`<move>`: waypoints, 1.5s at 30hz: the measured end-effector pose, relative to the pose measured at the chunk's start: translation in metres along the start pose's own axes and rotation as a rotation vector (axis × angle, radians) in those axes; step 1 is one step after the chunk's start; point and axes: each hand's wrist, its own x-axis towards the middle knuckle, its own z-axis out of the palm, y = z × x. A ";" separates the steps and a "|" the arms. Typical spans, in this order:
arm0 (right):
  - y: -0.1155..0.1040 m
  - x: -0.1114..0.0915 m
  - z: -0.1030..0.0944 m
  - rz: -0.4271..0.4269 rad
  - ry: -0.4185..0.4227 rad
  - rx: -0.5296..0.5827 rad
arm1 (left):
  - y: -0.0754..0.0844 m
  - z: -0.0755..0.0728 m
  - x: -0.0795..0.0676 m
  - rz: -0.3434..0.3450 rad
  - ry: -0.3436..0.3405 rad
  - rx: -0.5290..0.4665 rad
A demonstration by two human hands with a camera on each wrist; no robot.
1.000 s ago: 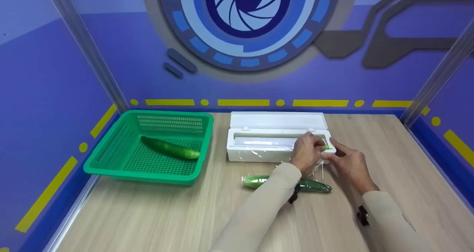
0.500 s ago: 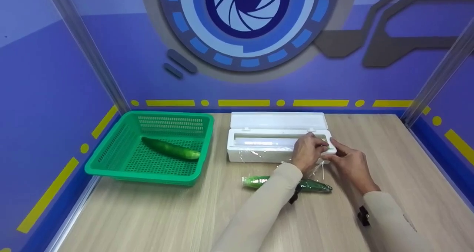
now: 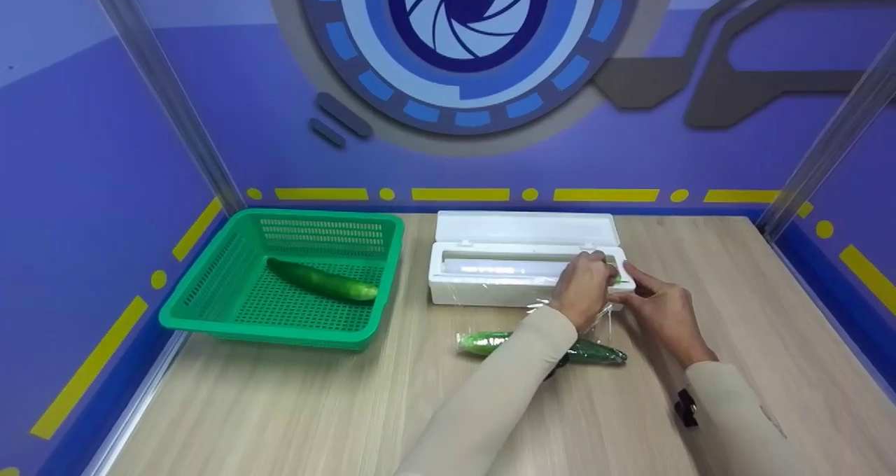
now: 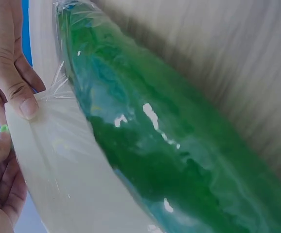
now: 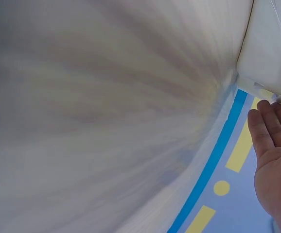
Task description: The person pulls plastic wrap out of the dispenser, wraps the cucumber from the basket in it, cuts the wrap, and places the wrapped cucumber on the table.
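At the far left of the head view, a green plastic basket (image 3: 259, 327) holds 1 bare cucumber (image 3: 318, 280), its pale end pointing right. Only this view shows the basket, as well as the raised lid (image 3: 525, 228) and the roll (image 3: 500, 268) inside the white cling-film dispenser (image 3: 448, 292) near the back wall. In front of the dispenser, a film-wrapped cucumber (image 3: 483, 343) lies on the wood-grain table (image 3: 336, 392), its middle hidden from above by the left sleeve (image 3: 483, 399). The left wrist view uncovers that part, glossy under its wrap, and shows clear film (image 4: 58, 87) bunched in folds between dispenser and cucumber.

The left hand (image 3: 582, 290) is at the dispenser's right end, fingers curled, pinching a small green tab (image 4: 4, 128), whose tip shows in the left wrist view. Farthest right, the right hand (image 3: 663, 315) grips the dispenser's right front corner. The left wrist view shows its thumb pressed on the front face; the right wrist view alone reveals its palm and 3 extended fingers beside the end.
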 end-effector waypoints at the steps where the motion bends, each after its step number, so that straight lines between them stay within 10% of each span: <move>1: 0.000 0.000 0.001 -0.001 -0.001 0.002 | 0.000 0.000 0.000 -0.005 -0.003 0.004; 45: -0.001 0.002 -0.001 0.018 0.013 0.037 | -0.032 -0.016 -0.021 -0.001 0.011 0.012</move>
